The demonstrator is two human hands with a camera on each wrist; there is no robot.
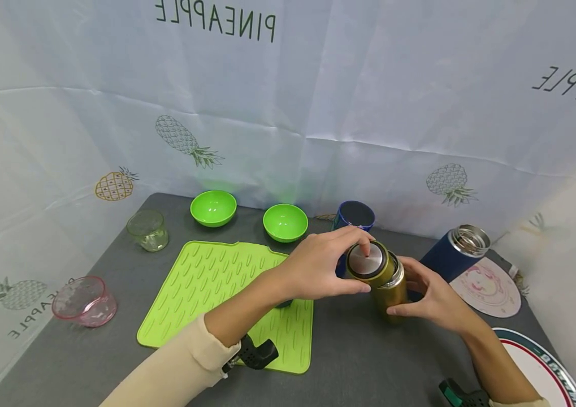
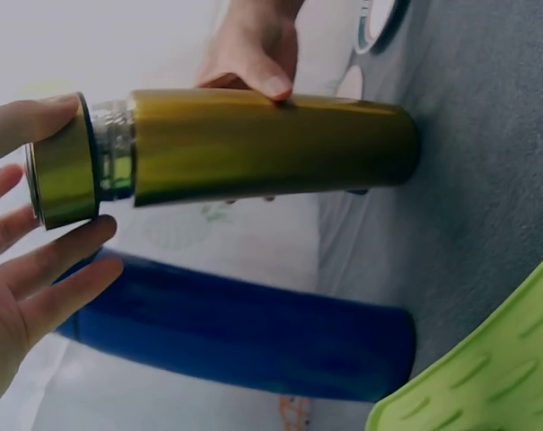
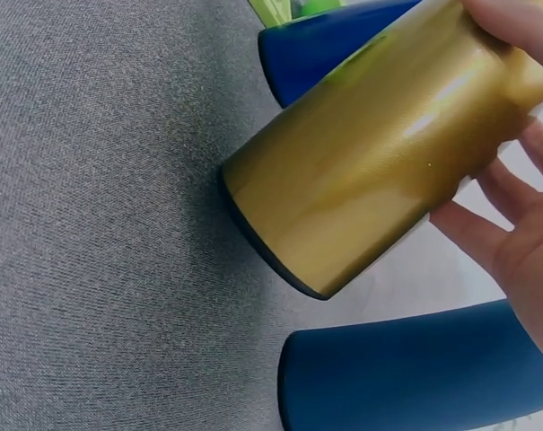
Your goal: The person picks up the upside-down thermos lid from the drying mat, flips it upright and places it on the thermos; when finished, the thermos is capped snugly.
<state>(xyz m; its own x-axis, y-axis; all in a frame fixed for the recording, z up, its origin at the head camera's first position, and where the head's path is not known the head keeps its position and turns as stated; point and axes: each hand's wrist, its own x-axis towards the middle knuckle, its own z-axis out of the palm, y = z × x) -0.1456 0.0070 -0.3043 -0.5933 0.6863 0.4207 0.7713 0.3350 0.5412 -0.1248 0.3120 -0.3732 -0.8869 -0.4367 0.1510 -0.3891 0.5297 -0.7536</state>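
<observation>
Nearest the camera, a cream sleeve (image 1: 176,362) enters at the near edge of the grey table (image 1: 369,362), with a black wrist mount (image 1: 257,353) strapped at its cuff.

Left to right across the table:

1. A pink glass bowl (image 1: 85,301) stands near the left edge.
2. A clear glass cup (image 1: 148,230) stands at the far left corner.
3. A green silicone mat (image 1: 216,282) lies flat, left of centre (its near right corner sits under the left forearm).
4. Two green bowls (image 1: 213,207) (image 1: 285,222) stand side by side along the far edge, behind the mat.
5. The left hand (image 1: 318,268) has its fingers curled round the gold lid (image 1: 367,261), thumb on the near side and the fingertips over the far rim. In the left wrist view the lid (image 2: 63,162) sits at the neck of the bottle, with the silver thread showing between lid and body.
6. The gold thermos bottle (image 1: 392,291) stands with its base on the table, right of centre and just right of the mat, tilted slightly.
7. A dark blue cup (image 1: 355,217) stands just behind the bottle, near the far edge.
8. The right hand (image 1: 432,299) grips the bottle body, thumb in front and fingers (image 3: 513,224) wrapped behind.
9. An open dark blue thermos (image 1: 453,251) stands near the far right corner.
10. A round pink-patterned coaster (image 1: 491,288) lies beside it.
11. A white plate (image 1: 542,367) lies at the near right corner.
</observation>
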